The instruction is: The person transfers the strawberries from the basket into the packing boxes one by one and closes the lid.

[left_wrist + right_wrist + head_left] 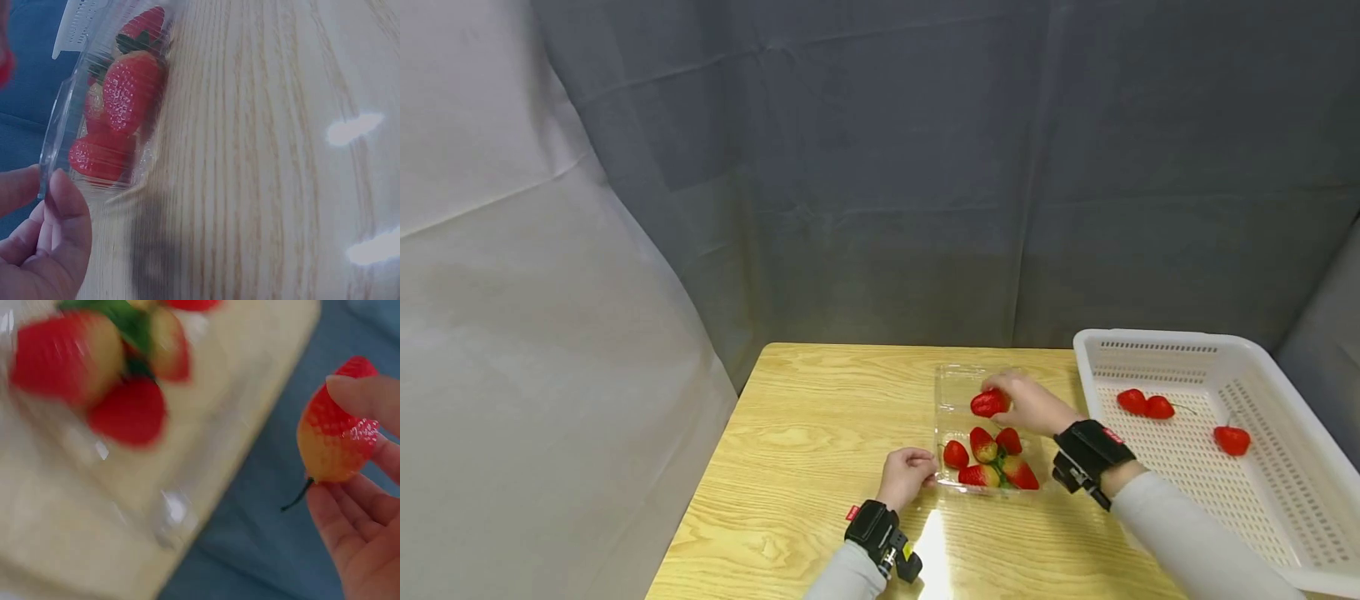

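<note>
Holding strawberry (989, 403) over clear box (961, 385), right of centre in head view: right hand (1026, 402), fingers bent round it. Right wrist view adds yellow end and dark stem, not visible from head. Left hand (906, 477), lower centre, nearly closed, thumb and finger pinching box rim; pinch clear only in left wrist view. Five berries (982, 445) in box's lower part. White basket (1157, 335), far right, has three more (1232, 440), seen only from head.
</note>
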Demonstrator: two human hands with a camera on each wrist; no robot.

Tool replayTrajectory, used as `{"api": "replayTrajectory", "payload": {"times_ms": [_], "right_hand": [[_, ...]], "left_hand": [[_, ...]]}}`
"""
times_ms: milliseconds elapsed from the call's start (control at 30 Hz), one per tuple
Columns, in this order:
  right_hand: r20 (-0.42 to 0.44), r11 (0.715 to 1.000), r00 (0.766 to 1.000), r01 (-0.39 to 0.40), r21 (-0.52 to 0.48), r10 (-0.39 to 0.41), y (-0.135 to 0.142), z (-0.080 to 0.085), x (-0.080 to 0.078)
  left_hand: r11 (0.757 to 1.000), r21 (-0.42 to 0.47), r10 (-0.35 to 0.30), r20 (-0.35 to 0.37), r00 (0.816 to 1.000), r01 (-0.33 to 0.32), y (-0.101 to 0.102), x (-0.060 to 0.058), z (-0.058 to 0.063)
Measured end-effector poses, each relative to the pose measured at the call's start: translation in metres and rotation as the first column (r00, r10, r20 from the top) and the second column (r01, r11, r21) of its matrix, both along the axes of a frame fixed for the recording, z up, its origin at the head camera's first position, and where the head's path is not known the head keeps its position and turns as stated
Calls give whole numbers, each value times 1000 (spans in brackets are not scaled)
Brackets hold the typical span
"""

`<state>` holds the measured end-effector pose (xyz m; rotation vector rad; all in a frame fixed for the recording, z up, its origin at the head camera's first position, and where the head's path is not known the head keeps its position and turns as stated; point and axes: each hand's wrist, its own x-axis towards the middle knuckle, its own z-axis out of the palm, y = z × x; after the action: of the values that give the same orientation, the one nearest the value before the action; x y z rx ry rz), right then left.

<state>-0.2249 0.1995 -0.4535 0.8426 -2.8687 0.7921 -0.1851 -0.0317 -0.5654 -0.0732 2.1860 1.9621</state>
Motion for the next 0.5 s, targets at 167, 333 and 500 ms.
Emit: {"api": "replayTrajectory", "payload": {"times_ms": [167, 333, 500], "right_hand": [[233, 993, 972, -28, 114, 0, -27, -39, 2], [260, 976, 966, -56, 213, -1, -37, -62, 6], [298, 984, 955, -48, 171, -5, -37, -56, 9]], "left_hand": [[1000, -1, 4, -6, 1000, -4, 0, 2, 3], [1000, 7, 6, -11, 1000, -6, 0, 2, 3], [1000, 1, 2, -26, 1000, -2, 0, 2, 1]]}}
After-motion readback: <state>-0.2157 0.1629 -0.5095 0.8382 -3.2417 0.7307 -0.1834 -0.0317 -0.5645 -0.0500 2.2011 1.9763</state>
